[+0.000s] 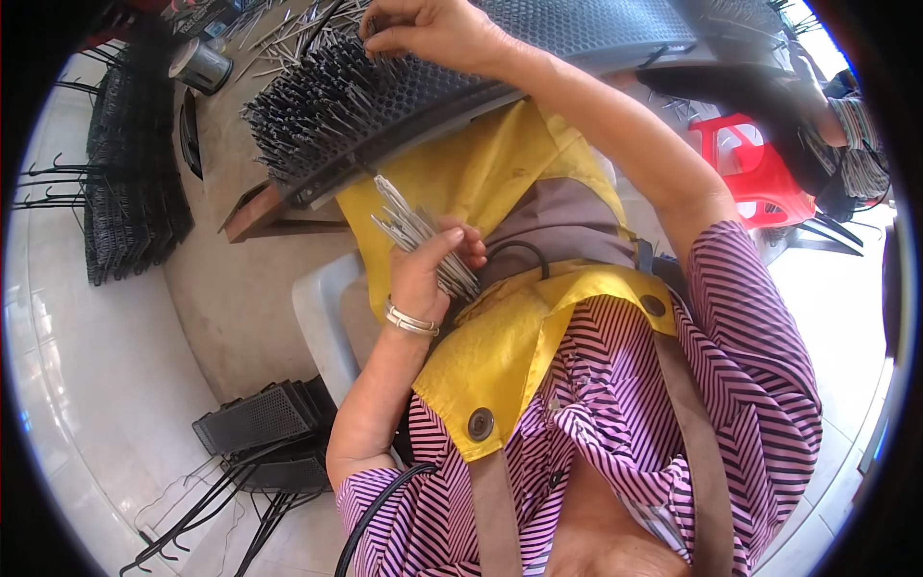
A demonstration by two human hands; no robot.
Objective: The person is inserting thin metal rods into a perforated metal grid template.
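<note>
My left hand (428, 274), with a bracelet at its wrist, is closed around a bundle of thin silvery metal rods (399, 219) in front of the yellow apron (471, 337). Ahead of it lies a black perforated panel (577, 43). Many dark, thin rods (312, 106) stand packed together in the panel's left part. Over the edge of that cluster, my right hand (428, 34) has its thumb and fingers curled toward each other. What they pinch, if anything, is too small to make out.
Loose metal rods (288, 34) lie scattered on the worktable beside a metal can (200, 65). Black hooked racks (135, 173) stand at the left, more perforated panels (260, 423) at the lower left. A white chair (327, 313) is by my left arm. Another person's sleeve (860, 144) and a red stool (769, 183) are right.
</note>
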